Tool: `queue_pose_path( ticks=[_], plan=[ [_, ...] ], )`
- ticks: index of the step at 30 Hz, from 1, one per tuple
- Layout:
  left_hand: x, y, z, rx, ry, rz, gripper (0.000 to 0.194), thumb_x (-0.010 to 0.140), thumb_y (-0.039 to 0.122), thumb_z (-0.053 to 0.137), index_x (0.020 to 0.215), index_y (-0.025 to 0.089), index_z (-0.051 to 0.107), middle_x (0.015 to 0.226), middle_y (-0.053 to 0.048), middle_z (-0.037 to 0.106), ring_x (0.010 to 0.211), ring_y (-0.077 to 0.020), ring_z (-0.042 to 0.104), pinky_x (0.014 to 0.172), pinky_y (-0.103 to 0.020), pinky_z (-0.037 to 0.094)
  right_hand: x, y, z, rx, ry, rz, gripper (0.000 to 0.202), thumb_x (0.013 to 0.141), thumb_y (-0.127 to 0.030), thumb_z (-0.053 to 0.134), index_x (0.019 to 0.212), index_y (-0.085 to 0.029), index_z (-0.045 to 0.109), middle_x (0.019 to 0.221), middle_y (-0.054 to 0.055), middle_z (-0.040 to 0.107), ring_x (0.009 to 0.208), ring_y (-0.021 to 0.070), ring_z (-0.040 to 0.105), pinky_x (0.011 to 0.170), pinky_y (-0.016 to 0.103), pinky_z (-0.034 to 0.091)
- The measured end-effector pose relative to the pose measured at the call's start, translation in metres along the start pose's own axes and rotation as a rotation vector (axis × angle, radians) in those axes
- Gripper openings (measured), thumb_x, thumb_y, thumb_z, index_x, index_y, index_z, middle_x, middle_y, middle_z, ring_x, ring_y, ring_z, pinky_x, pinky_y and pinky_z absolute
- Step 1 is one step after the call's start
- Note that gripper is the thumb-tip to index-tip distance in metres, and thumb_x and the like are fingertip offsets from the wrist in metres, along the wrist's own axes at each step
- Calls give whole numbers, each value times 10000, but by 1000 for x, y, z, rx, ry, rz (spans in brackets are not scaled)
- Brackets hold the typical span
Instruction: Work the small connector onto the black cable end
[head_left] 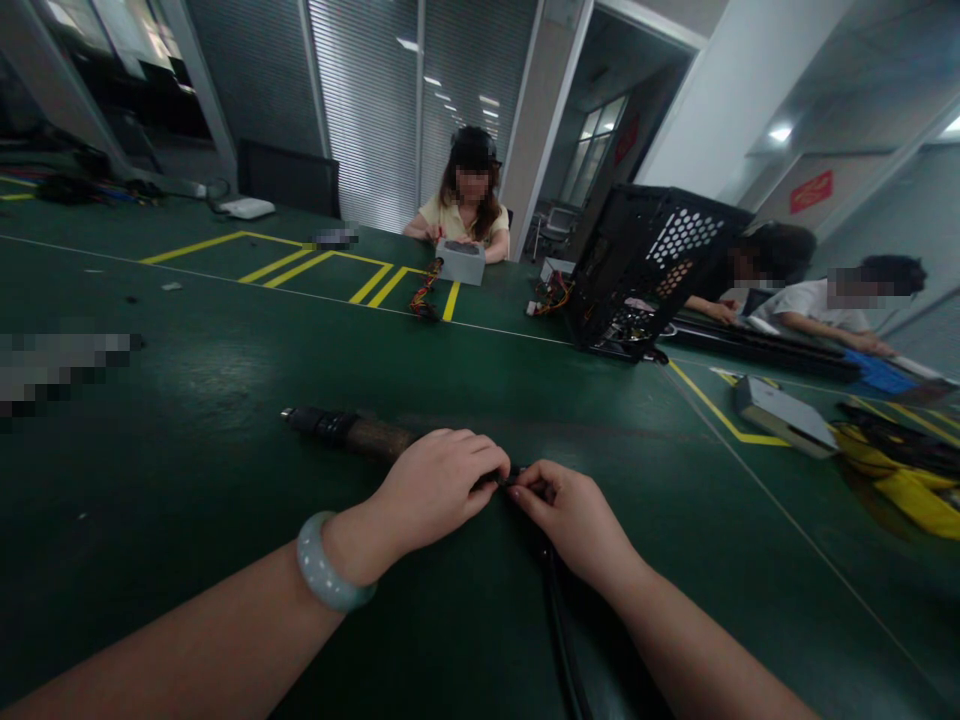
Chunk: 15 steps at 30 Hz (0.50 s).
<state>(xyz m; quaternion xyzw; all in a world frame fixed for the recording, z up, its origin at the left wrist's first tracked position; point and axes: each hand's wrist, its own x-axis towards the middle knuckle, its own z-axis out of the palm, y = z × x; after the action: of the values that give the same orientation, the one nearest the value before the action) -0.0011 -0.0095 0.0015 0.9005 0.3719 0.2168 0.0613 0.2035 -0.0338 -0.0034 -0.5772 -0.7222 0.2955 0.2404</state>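
Cropped forearms (199,630) lead to fingers (486,458) partly hiding a tool (349,430) and cable (559,620).

Lies on the green tabletop (450,370) as a slim, black-and-brown power screwdriver (371,437), pointing left with its metal tip (288,414), partly covered at the rear; runs toward the wearer as a black cable (559,625)

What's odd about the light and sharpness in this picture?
Head view: dim overall, though a small white ceiling lamp glows; head view: soft glare on the dark green tabletop at left, while the long black cable near the bare right hand blends into shadow; head view: the tall pale pillar leans; head view: blocky squares hide a greyish item.
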Motion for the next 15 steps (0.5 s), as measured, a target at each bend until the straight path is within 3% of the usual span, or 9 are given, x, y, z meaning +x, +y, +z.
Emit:
queue_pose_path(
  ticks=[5, 11, 15],
  plan=[
    [0, -1, 1, -10, 3, 11, 122, 870, 205, 602, 982, 251, 620, 999, 9, 660, 933, -197, 605, 807, -353, 439, 0, 1, 0, 4, 1, -5, 88, 858, -290, 612, 854, -235, 680, 799, -13, 707, 741, 153, 643, 639, 239, 427],
    [-2, 0, 1, 3, 30, -76, 176, 836, 221, 639, 1003, 235, 588, 948, 3, 643, 881, -202, 602, 780, -362, 444, 0, 1, 0, 23, -2, -1, 83, 862, -290, 611, 858, -238, 675, 805, -20, 705, 740, 150, 645, 643, 239, 425],
    [-1, 1, 0, -17, 6, -30, 128, 846, 198, 627, 964, 239, 596, 950, 13, 649, 889, -195, 599, 774, -356, 433, -1, 0, 0, 19, -6, -2, 96, 864, -303, 612, 857, -234, 678, 800, -17, 704, 735, 151, 643, 642, 241, 425]
  ],
)
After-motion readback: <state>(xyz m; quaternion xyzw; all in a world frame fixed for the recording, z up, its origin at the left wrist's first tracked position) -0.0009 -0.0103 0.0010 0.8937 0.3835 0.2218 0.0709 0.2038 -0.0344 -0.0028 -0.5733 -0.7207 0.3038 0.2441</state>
